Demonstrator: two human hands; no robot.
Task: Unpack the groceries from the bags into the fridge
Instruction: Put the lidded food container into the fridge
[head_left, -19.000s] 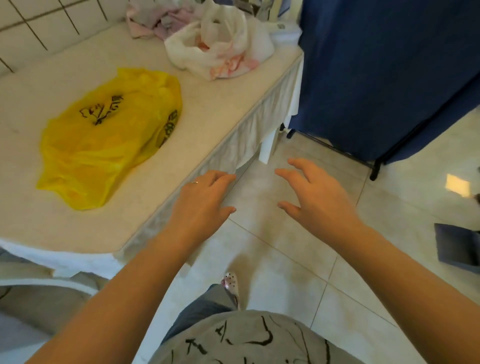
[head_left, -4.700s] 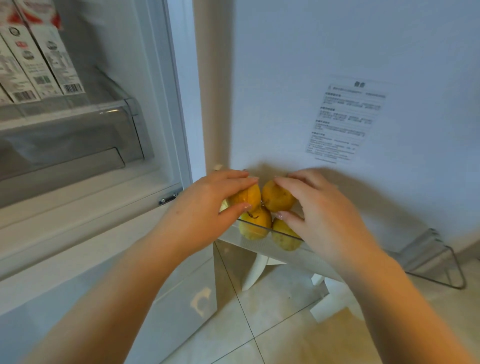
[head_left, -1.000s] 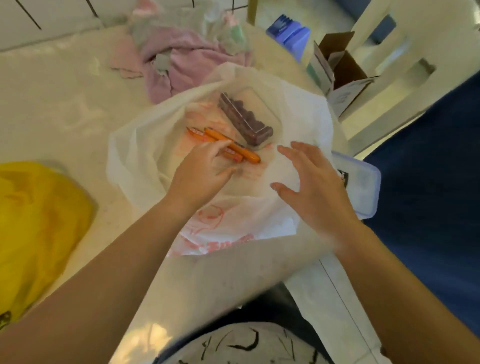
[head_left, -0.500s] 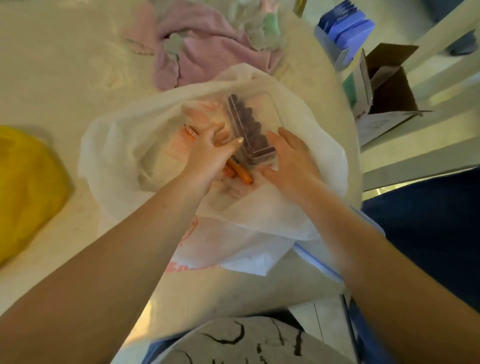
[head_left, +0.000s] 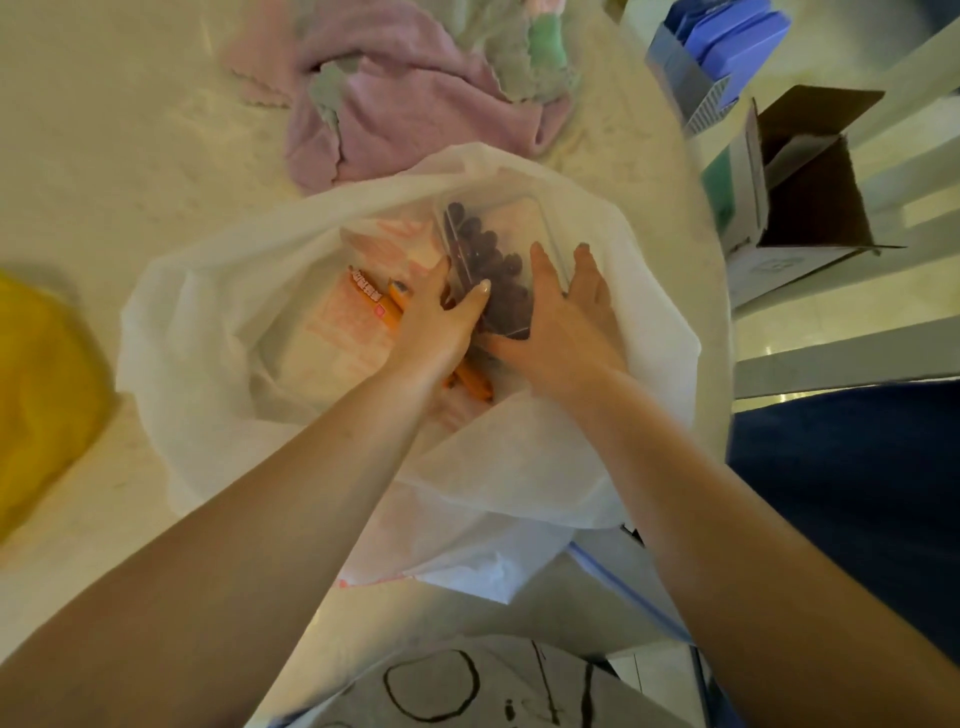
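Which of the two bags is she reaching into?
The white bag, open with both hands inside; the yellow bag lies untouched at the table's left.

Head camera looks steeply down, close over the table (head_left: 130, 171), edges slightly blurred.

two bags (head_left: 218, 322), two hands (head_left: 431, 332), one box (head_left: 498, 260)

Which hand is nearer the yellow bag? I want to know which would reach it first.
Left. The left hand is inside the white bag, on the side toward the yellow bag; the right hand lies farther away.
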